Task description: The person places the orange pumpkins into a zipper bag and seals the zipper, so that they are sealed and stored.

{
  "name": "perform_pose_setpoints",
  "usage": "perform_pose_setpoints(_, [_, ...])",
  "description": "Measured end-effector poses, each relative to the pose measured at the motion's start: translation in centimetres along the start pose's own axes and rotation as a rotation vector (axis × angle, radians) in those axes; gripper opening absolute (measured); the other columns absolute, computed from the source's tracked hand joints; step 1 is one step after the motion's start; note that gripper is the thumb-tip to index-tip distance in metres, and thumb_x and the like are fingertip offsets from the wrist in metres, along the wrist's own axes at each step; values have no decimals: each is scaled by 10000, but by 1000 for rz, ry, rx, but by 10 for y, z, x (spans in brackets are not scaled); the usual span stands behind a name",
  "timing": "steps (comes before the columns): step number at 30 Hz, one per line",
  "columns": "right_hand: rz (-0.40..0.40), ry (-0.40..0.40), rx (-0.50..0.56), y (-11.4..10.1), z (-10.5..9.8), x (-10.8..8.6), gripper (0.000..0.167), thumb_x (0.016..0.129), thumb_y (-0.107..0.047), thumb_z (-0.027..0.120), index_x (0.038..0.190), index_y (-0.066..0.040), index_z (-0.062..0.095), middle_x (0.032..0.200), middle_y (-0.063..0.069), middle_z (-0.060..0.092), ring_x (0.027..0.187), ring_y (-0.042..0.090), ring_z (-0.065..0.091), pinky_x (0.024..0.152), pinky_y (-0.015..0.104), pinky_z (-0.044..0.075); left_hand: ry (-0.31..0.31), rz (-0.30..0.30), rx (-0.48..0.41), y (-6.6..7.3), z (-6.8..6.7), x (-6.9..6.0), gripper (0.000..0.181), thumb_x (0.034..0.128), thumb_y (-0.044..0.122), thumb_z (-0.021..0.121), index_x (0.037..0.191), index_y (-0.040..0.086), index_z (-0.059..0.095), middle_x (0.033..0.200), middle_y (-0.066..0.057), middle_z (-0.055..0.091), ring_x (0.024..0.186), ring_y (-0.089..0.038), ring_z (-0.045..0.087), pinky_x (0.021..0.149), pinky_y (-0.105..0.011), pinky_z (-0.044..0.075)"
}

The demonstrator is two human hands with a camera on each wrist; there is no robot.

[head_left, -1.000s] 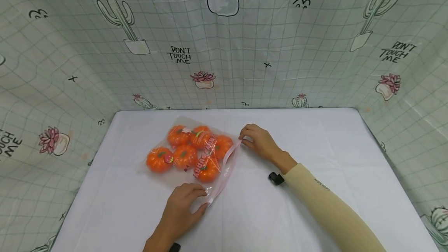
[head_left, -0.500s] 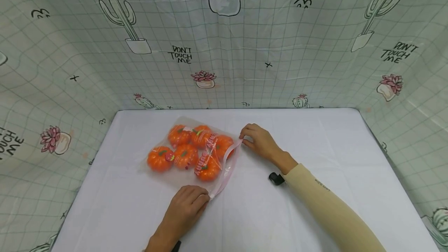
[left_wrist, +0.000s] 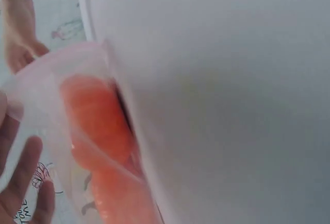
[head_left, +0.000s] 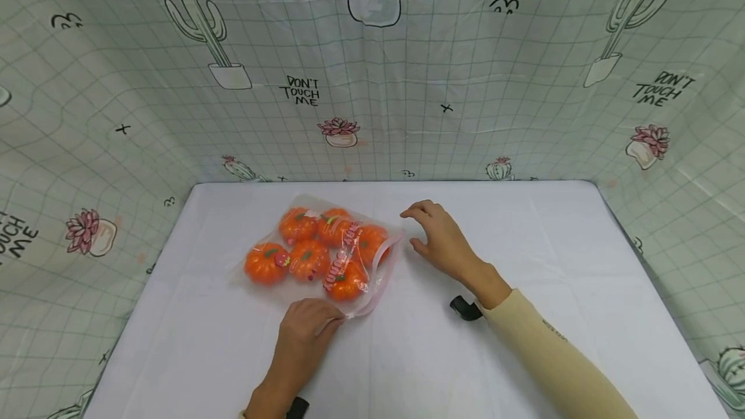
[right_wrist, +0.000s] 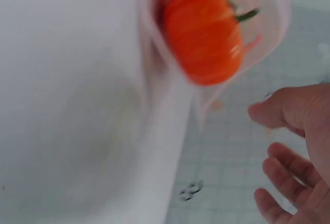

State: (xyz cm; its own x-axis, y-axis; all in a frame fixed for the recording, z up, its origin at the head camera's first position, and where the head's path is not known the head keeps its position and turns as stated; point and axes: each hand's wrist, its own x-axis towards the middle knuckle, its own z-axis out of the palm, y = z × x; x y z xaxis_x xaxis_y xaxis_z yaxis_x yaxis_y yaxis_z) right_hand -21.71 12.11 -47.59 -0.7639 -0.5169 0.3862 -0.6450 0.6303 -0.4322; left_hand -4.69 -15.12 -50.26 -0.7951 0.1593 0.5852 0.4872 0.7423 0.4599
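Note:
A clear zip bag [head_left: 375,296] with pink lettering and a pink edge lies at the table's middle-left, with several orange toy pumpkins [head_left: 308,260] inside. At the bag's near corner, my left hand [head_left: 302,341] pinches the edge between thumb and fingers. My right hand [head_left: 441,238] is just right of the far end of that edge, apart from the bag, its thumb and fingers spread and holding nothing. In the right wrist view a pumpkin [right_wrist: 203,38] shows through the gaping mouth of the bag. Two pumpkins [left_wrist: 98,121] appear in the left wrist view.
A white-covered table [head_left: 524,231] bears the bag. Behind and beside it hangs a pale grid-patterned cloth [head_left: 407,70] with cactus drawings. Black wrist cameras show at the right wrist [head_left: 465,308] and at the left wrist [head_left: 298,408].
My right hand has let go of the bag's far corner and spread its fingers. My left hand has closed its pinch on the near corner, which has shifted slightly away from me.

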Motion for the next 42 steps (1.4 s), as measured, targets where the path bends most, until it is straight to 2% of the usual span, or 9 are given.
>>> perform_pose_setpoints(4, [-83, 55, 18, -31, -8, -10, 470, 803, 71, 802, 1246, -40, 690, 1279, 145, 637, 1160, 359, 622, 999, 515, 541, 20, -136, -22, 4, 0, 2, 325, 693, -24, 951, 882, 178, 780, 888, 113, 759, 896, -81, 688, 815, -332, 538])
perform_pose_setpoints(7, [-189, 44, 30, -54, -6, -21, 461, 802, 14, 816, 1239, -69, 694, 1285, 110, 641, 1185, 313, 621, 1026, 496, 534, 23, -204, -29, 7, 1, 2, 305, 721, -26, 932, 891, 171, 773, 903, 100, 757, 892, -83, 685, 826, -349, 535])
perform_pose_setpoints(12, [-372, 8, 65, -85, 11, -36, 437, 814, -138, 879, 1212, -125, 699, 1249, 33, 658, 1192, 223, 622, 1032, 431, 521, 36, -286, -62, 10, 3, 2, 260, 772, -19, 899, 916, 154, 768, 924, 82, 764, 914, -115, 693, 860, -404, 530])
perform_pose_setpoints(15, [-442, 16, 83, -96, 23, -40, 422, 808, -179, 911, 1175, -140, 706, 1195, 7, 669, 1150, 198, 633, 1011, 398, 525, 63, -312, -100, 11, 5, 2, 236, 794, -21, 881, 921, 145, 771, 912, 77, 769, 935, -139, 681, 879, -417, 495])
perform_pose_setpoints(20, [-478, 89, 81, -102, 41, -42, 326, 812, -154, 913, 1087, -148, 738, 1118, -24, 682, 1070, 162, 647, 972, 359, 524, 102, -303, -111, 13, 9, 1, 234, 783, -29, 882, 905, 142, 778, 896, 60, 775, 959, -160, 618, 904, -402, 404])
perform_pose_setpoints(25, [-463, 137, 64, -104, 47, -41, 219, 831, -147, 902, 988, -159, 749, 1057, -36, 689, 1016, 152, 654, 936, 341, 528, 113, -304, -84, 16, 10, 1, 224, 774, -14, 894, 898, 134, 781, 888, 47, 776, 959, -161, 592, 900, -397, 370])
perform_pose_setpoints(32, [-386, 104, 58, -104, 51, -41, 202, 839, -140, 905, 983, -156, 764, 1032, -49, 694, 1023, 146, 660, 941, 332, 533, 130, -301, -71, 17, 11, 0, 223, 778, -5, 896, 905, 137, 779, 897, 44, 779, 958, -159, 592, 889, -377, 363])
perform_pose_setpoints(36, [-369, 89, 69, -104, 53, -40, 174, 856, -144, 892, 981, -153, 771, 1033, -52, 691, 1024, 143, 658, 932, 335, 530, 137, -289, -83, 17, 11, 0, 218, 790, 0, 888, 911, 142, 775, 909, 48, 780, 964, -158, 591, 892, -373, 356])
perform_pose_setpoints(42, [-387, 90, 51, -106, 51, -36, 135, 898, -142, 849, 1000, -137, 761, 1045, -38, 693, 1027, 155, 650, 935, 339, 528, 181, -219, -81, 19, 8, 5, 257, 778, -30, 886, 920, 141, 757, 929, 30, 774, 964, -167, 584, 896, -359, 360])
